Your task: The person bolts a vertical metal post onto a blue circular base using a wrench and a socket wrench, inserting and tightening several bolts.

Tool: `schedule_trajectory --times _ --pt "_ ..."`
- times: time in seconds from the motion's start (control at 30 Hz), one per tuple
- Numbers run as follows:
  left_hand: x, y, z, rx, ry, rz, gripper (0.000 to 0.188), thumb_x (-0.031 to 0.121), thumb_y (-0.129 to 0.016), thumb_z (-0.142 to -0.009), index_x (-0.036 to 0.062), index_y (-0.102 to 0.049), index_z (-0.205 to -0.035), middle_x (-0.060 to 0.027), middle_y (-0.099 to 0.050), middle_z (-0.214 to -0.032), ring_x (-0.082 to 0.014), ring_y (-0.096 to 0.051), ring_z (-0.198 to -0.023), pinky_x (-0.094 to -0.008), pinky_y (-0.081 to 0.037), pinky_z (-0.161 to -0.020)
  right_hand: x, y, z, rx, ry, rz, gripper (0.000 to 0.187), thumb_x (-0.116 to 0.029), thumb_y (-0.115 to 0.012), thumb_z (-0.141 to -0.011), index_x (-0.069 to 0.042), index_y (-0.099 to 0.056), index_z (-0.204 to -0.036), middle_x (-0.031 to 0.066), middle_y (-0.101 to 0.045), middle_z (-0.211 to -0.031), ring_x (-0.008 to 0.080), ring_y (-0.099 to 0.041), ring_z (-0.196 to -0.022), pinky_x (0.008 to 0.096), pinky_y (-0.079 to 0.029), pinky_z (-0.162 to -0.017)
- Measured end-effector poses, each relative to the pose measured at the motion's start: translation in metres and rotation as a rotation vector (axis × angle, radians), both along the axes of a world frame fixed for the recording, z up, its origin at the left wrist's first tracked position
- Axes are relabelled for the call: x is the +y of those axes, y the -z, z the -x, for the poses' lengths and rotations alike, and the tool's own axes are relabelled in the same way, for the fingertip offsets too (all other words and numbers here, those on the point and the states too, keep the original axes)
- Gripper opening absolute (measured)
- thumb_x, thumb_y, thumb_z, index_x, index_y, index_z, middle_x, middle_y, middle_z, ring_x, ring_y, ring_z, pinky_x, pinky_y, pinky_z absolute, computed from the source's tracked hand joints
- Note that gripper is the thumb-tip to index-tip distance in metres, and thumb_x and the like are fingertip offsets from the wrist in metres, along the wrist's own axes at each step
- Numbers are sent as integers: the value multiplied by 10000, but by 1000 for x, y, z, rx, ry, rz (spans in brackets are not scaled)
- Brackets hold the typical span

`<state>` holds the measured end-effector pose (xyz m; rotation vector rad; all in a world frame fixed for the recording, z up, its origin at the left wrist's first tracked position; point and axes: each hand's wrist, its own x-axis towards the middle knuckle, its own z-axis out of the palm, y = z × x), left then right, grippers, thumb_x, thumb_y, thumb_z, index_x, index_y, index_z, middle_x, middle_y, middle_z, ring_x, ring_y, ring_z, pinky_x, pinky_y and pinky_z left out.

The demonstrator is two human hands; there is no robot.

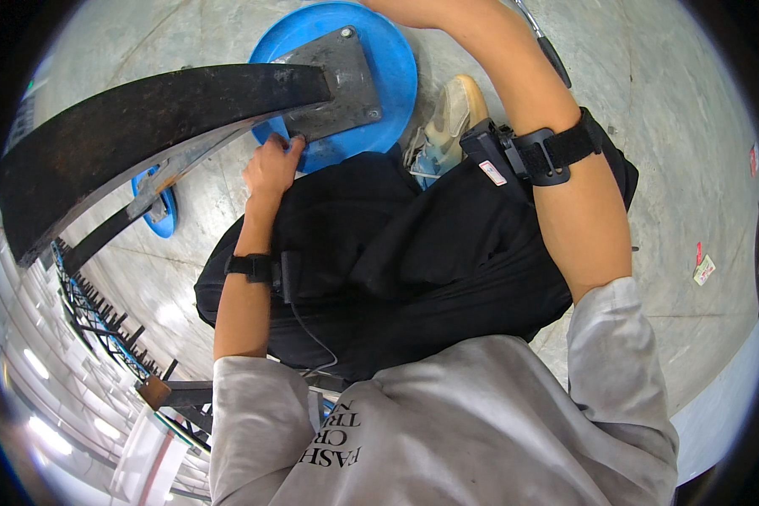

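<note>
grey short-sleeved shirt [497, 422], black lettering [336, 438] | black trousers [388, 261] | black forearm straps [572, 145] | thin grey cable [315, 339] | beige-blue sneaker [454, 118]

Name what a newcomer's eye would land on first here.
Probably the bright blue disc at upper centre, with a grey metal plate lying over it. Next, the dark curved beam sweeping from that plate across the upper left. Then the left hand, its fingers at the plate's near corner.

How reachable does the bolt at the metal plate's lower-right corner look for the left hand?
Probably yes: the left hand is at the near corner of the metal plate, and nothing visible blocks the edge between it and that bolt.
</note>
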<state>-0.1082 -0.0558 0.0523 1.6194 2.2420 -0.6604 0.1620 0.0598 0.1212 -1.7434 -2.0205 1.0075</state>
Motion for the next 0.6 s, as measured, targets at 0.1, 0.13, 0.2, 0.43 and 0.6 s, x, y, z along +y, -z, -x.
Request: schedule_trajectory --times 0.1,0.13,0.2,0.43,0.6 --pt "0 2 3 -30 48 16 462 510 -440 -842 123 -627 -1012 -187 -623 -991 -371 -575 -964 -446 -440 -818 0 0 1 7 3 -3 287 -155 -509 -729 75 -644 -836 295 -599 -858 391 -607 -843 440 -475 -767" --pt "0 2 3 -29 47 16 462 510 -440 -842 123 -627 -1012 -187 -623 -991 -371 -575 -964 -446 -440 -818 1 0 1 5 -5 -13 286 -154 -509 -729 74 -644 -838 295 -599 -859 390 -607 -845 440 -474 -767" --pt "1 0 -3 61 81 -9 402 438 -452 -843 112 -637 -990 -188 -638 -918 -376 -601 -887 -451 -466 -763 0 1 0 7 5 -16 286 -152 -509 -728 74 -643 -840 294 -599 -860 390 -607 -845 441 -474 -767" --pt "-1 8 5 12 83 -83 369 416 -463 -830 116 -661 -918 -177 -641 -899 -372 -603 -872 -459 -469 -750 1 0 1 -6 9 -5 287 -153 -506 -729 70 -644 -845 293 -599 -864 386 -609 -845 438 -475 -769" --pt "-10 12 21 -198 38 -150 325 386 -493 -823 117 -653 -911 -154 -647 -865 -341 -611 -851 -430 -473 -725 9 2 -4 -19 7 26 287 -153 -497 -734 72 -641 -839 291 -600 -863 385 -609 -845 437 -476 -769"
